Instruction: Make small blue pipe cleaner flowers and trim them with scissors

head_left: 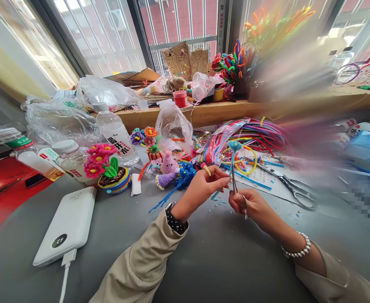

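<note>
My left hand (210, 184) pinches a light blue pipe cleaner (232, 162) that stands upright, with a blue fluffy head at its top. In my right hand (249, 204) is a small pair of scissors (234, 182), fingers closed round its handles. The blades point up and lie against or very near the blue stem; whether they touch it I cannot tell. Small blue clippings (218, 203) are scattered on the grey table beneath my hands. A dark blue pipe-cleaner figure (185, 176) lies just left of my left hand.
Large metal scissors (290, 185) rest on paper to the right. Bundled pipe cleaners (260, 132) lie behind my hands. On the left stand a pink flower pot (114, 181), a white power bank (67, 225) with its cable, and water bottles (113, 132). A blurred shape covers the upper right.
</note>
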### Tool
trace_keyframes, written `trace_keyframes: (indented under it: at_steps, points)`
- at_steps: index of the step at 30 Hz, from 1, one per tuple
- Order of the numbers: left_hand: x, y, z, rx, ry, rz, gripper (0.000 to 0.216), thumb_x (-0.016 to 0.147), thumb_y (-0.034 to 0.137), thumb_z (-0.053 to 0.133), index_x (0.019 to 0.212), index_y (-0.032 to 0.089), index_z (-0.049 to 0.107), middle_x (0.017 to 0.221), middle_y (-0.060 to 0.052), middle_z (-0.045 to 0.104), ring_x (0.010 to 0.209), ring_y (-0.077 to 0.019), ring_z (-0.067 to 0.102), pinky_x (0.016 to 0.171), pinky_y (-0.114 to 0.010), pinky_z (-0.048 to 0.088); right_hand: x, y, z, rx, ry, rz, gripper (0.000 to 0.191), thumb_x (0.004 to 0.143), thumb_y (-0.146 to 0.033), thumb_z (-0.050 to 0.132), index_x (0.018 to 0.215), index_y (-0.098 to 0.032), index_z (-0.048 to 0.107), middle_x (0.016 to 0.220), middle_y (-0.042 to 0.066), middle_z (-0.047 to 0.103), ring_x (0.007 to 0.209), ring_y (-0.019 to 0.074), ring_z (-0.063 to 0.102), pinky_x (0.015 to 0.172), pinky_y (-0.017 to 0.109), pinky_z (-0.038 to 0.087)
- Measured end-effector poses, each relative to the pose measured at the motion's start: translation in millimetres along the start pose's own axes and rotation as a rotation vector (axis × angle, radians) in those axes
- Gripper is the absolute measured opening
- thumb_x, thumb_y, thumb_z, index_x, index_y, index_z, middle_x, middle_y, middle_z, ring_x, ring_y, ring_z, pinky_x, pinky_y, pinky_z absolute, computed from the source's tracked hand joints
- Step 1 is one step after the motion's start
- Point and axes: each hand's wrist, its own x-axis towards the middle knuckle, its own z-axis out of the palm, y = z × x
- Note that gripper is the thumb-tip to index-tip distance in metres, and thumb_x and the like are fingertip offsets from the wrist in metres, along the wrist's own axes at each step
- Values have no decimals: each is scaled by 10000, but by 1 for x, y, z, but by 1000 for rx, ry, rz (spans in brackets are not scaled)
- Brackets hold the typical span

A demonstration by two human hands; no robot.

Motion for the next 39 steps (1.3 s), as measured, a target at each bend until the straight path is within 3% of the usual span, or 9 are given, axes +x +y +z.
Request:
trace_keyframes:
  at_steps: [8,13,17,24,30,39]
  points:
    - [0,1,1,-18,63,9,162,642,244,642,660,137,522,586,32,529,552,-67,497,534,-199,388,0,-1,-3,-5,63,11,591,697,-699,377,428,-173,358,420,-28,338,420,72,276,448,240,222]
    - [0,-1,0,-3,56,14,165,643,251,640,676,135,526,613,31,527,549,-60,482,541,-199,389,-1,-6,-1,-9,-69,24,679,644,-799,222,604,-158,445,525,-13,406,445,79,299,435,232,236]
    - [0,-1,-1,27,-8,13,146,649,234,632,673,131,532,593,37,507,529,-51,465,527,-191,382,-1,-7,-1,-66,-142,8,690,644,-802,196,649,-159,447,504,-38,348,456,83,282,456,235,245]
    - [0,-1,-2,54,-64,-2,164,649,255,629,667,125,530,606,30,509,541,-52,462,528,-188,383,0,-7,-3,-85,-105,-2,665,664,-788,199,594,-164,419,479,-50,299,460,81,258,472,240,246]
    - [-1,-1,-2,55,-45,-8,168,642,262,633,656,129,531,602,34,503,527,-52,457,522,-193,375,0,-2,-5,-83,-72,-5,621,690,-749,272,552,-161,415,518,-21,381,478,84,297,479,238,255]
    - [-1,0,-3,39,-51,-9,147,661,247,622,671,129,534,591,35,512,526,-51,459,515,-188,361,-1,-5,-5,-83,16,36,605,652,-743,352,471,-166,384,466,-14,366,468,91,311,473,243,244]
